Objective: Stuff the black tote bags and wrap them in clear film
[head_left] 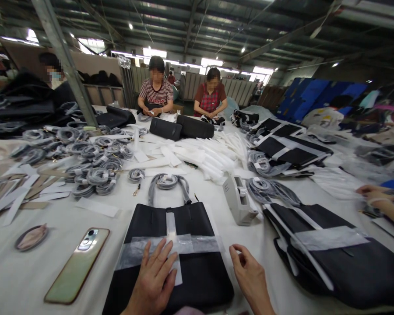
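A black handbag [197,280] lies flat in front of me, its handles wrapped in clear plastic and pointing away. A band of translucent film [200,243] crosses the bag, and a white paper strip [171,222] runs down its middle. My left hand [156,273] lies flat with fingers spread, pressing on the film and the strip. Just off the bag's right edge is my right hand [249,275], its fingers curled in with thumb and forefinger close together; whatever they pinch, if anything, cannot be made out. A grey tape dispenser [238,201] stands beyond it.
At left lie a phone [77,267], a small round dish [32,238], paper strips [19,192] and many wrapped straps [100,175]. More black bags [344,258] lie at right, near a co-worker's hand [377,194]. Two people [156,92] work across the table.
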The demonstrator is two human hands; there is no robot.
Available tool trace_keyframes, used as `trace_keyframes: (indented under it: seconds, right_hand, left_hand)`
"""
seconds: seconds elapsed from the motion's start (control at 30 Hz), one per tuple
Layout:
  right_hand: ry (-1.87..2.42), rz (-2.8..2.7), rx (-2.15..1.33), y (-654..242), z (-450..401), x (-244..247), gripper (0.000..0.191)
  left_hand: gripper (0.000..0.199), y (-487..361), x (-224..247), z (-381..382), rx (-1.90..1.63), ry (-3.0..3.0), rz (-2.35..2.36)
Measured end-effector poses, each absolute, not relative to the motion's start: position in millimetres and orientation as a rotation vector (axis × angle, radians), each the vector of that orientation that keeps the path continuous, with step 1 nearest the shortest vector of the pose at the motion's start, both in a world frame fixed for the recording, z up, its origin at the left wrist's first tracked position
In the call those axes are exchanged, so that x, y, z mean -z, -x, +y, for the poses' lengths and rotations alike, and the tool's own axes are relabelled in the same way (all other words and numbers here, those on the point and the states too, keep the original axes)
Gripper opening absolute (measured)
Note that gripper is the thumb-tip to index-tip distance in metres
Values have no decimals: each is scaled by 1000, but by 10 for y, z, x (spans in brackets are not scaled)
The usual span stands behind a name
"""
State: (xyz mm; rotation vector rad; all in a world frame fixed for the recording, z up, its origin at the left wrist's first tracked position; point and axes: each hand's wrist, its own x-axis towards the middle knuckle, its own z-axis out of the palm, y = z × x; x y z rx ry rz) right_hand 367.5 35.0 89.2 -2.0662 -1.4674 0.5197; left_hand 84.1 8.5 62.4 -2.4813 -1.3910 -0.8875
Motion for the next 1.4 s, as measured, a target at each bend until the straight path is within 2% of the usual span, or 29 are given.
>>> trace_keyframes:
  seconds: [0.2,0.37,0.73,1.0,1.1,1.2,1.3,1.4]
  right_hand:
    - [2060,-1461,-572,-3636,324,-864,42]
    - [2088,-1444,-609,-3649,302,-852,42]
    - [2150,-1449,-725,-3642,210,-688,44]
    - [2173,-1424,-816,-3682,22,-526,50]
    - [2166,-1370,-839,-3670,-80,-527,50]
    - [2119,-1332,-832,-3686,-184,-560,48]
    - [2096,-1275,-859,-3713,-261,-563,53]
    - [2056,-1081,-1119,-3685,-306,-499,61]
  left_hand:
    - [49,-937,-659,214,628,2508,-1415]
    - [59,-1001,-466,257,418,2603,-1424]
    - [62,-1011,-349,241,394,2654,-1510]
    - [64,-1141,-439,271,343,2726,-1790]
    - [64,-1101,-497,279,431,2812,-1793]
    - [54,-907,-553,279,713,2761,-1855]
    - [46,-509,-588,275,1045,2442,-1976]
    - [55,-8,-555,240,1189,2039,-2185]
